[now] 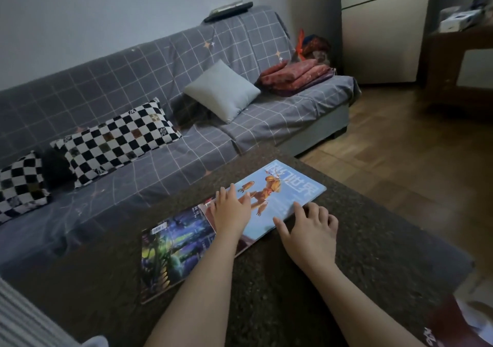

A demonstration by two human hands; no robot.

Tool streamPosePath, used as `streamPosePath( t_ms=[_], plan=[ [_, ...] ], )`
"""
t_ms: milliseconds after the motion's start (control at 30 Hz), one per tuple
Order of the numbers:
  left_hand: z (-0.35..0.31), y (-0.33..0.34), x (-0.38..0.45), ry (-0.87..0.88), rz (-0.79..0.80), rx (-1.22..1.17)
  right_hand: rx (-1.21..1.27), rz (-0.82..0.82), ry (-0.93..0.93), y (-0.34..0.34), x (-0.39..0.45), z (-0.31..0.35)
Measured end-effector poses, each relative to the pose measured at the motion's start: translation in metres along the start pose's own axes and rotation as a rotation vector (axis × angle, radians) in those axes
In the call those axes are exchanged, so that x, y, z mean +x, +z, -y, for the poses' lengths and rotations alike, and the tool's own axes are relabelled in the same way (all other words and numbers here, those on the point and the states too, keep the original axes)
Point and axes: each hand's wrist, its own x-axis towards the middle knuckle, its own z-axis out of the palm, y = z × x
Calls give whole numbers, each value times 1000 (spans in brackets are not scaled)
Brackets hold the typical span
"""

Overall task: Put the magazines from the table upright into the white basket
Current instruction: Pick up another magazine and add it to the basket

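We see two magazines lying flat on the dark speckled desk (346,240). A light blue magazine (288,200) with an orange figure on its cover overlaps the upper right part of a dark magazine (173,250) with green and purple artwork. Our left hand (231,210) rests palm down on the blue cover near its left edge, fingers (226,192) straight and slightly spread. Our right hand (310,229) sits at the near right edge of the blue magazine, fingers (298,209) bent and spread, tips touching the cover edge; we cannot tell whether they grip it. Beyond the desk stands a grey checked sofa (240,122) with checkerboard cushions (114,138).
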Motion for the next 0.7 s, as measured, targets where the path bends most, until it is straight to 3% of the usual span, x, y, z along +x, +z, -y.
streamPosePath(
  t_ms=[133,433,600,700],
  plan=[
    [1,-1,16,3,98,124,-26,-8,-14,4,0,-2],
    [-15,-21,-34,-168,131,-26,112,86,84,-6,3,-9],
    [-15,-37,-76,-288,145,-309,236,173,102,-30,-12,-28],
    [-21,-42,-116,-332,76,-498,231,187,119,-48,-32,-40]
  ],
)
